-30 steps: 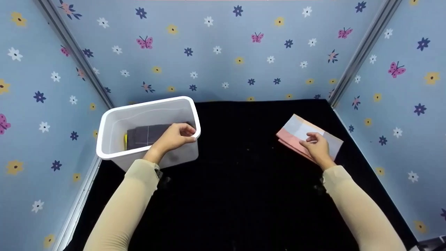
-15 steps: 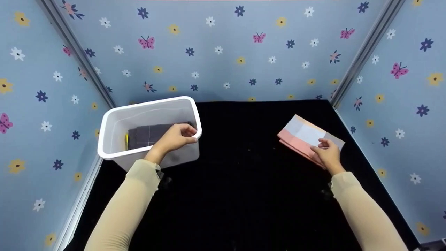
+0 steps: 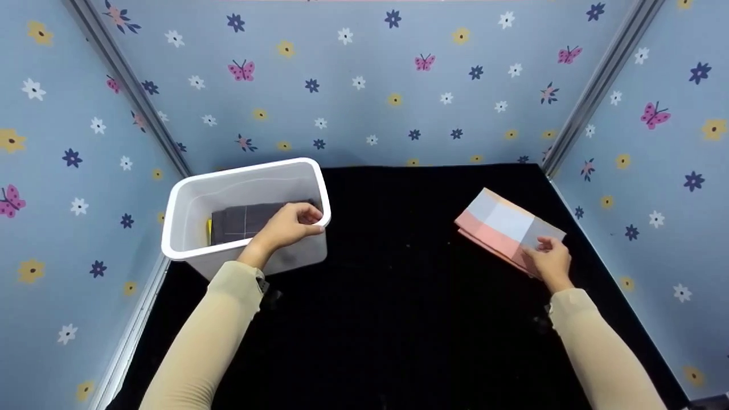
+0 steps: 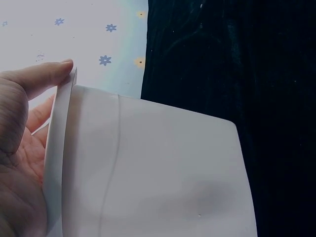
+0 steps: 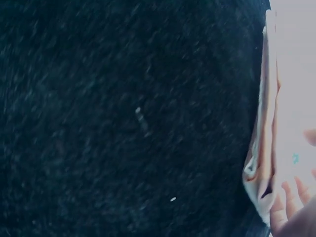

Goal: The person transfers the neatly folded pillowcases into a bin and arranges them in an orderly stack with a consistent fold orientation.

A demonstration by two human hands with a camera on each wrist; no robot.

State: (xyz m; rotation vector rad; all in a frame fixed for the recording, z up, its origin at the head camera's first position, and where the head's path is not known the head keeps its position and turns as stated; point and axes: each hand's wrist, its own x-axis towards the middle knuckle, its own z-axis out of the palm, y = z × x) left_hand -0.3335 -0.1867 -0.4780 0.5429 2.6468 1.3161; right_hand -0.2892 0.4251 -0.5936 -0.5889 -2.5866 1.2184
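Observation:
My left hand [image 3: 287, 225] grips the right-hand rim of a white plastic bin [image 3: 196, 253]. In the left wrist view the thumb [image 4: 49, 76] lies on the outer side of the rim and the other fingers are on its far side, partly hidden. Inside the bin lies a folded dark grey cloth [image 3: 236, 222] with thin pale lines, beside a bit of something yellow [image 3: 209, 230]. My right hand [image 3: 551, 262] is at the near right corner of a folded pink, white and grey checked cloth [image 3: 507, 219], fingers loosely bent over it. The right wrist view shows the cloth's layered folded edge [image 5: 266, 123] beside the fingertips.
Both things stand on a black cloth-covered table [image 3: 393, 307], the bin at the left and the checked cloth at the right. Blue flowered panels [image 3: 364, 74] with grey metal corner posts [image 3: 603, 85] enclose the back and sides.
My right hand has slid right and toward me across the checked cloth, from its middle to its near right corner. The cloth stays put. My left hand keeps its hold on the bin.

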